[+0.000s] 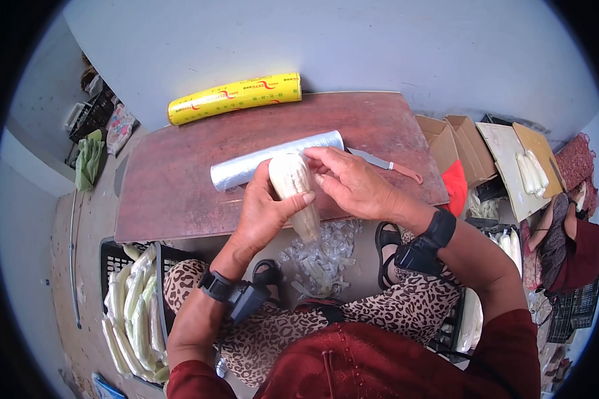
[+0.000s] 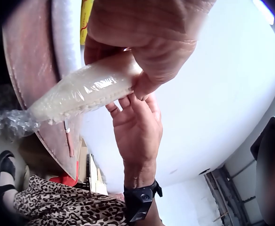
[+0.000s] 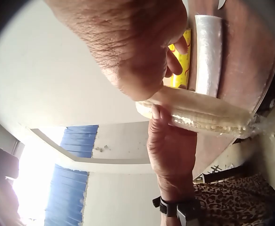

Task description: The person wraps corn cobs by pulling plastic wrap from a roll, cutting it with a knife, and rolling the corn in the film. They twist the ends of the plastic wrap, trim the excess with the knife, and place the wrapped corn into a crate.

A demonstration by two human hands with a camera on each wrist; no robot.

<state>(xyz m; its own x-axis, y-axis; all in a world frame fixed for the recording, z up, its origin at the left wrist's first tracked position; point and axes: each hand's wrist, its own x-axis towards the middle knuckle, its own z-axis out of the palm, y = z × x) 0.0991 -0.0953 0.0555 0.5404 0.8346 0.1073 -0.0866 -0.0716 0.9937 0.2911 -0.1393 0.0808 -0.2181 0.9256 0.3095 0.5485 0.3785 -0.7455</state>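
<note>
A pale ear of corn (image 1: 290, 181) in clear plastic film is held up over the table's front edge, its narrow end slanting down. My left hand (image 1: 263, 211) grips it, thumb across the near side and fingers around the far side. At its broad upper end, my right hand (image 1: 356, 183) touches the side with fairly straight fingers. Kernel rows show through the shiny film on the corn (image 2: 88, 87) in the left wrist view. Loose film bunches beyond the narrow end there. Behind the hands, a roll of clear film (image 1: 246, 171) lies on the table (image 1: 160, 193).
A yellow printed roll (image 1: 236, 98) lies at the table's back edge. Right of the film roll is a knife (image 1: 386, 164). Crumpled film (image 1: 323, 256) litters the floor below. A black crate (image 1: 113, 251) at left holds several wrapped ears. Another person (image 1: 566, 233) sits at far right.
</note>
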